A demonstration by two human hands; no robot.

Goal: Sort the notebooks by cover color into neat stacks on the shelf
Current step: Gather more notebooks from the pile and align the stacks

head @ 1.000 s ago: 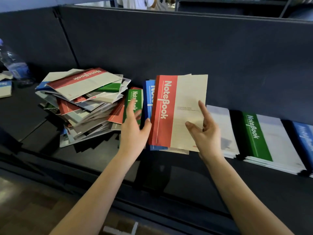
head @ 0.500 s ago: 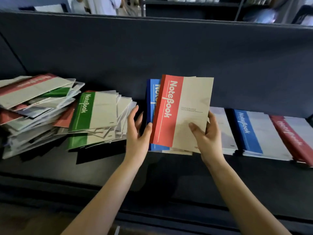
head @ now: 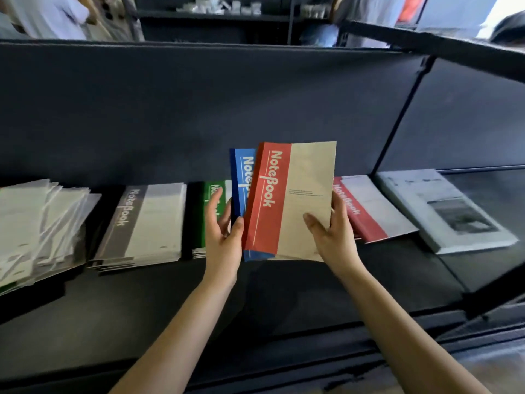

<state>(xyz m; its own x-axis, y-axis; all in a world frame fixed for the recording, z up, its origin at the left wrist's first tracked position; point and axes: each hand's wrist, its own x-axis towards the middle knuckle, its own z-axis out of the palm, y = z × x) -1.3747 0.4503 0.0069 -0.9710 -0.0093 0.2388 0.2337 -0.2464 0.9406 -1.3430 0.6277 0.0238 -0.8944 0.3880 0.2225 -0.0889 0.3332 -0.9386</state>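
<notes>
Two light, floppy-looking notebooks: right hand (head: 332, 237) pinches the red notebook (head: 287, 200) at its lower corner, left hand (head: 224, 237) grips the blue notebook (head: 240, 180) by its probably stiffer spine.

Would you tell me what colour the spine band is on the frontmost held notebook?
Red, with white lettering, on the front notebook; clearest in the head view.

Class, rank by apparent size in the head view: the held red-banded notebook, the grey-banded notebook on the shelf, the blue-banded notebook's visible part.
1. Red-banded paper notebook, though held nearer the camera.
2. Grey-banded paper notebook, lying flat farther away.
3. Blue-banded paper notebook: only a strip shows behind the red one.
</notes>
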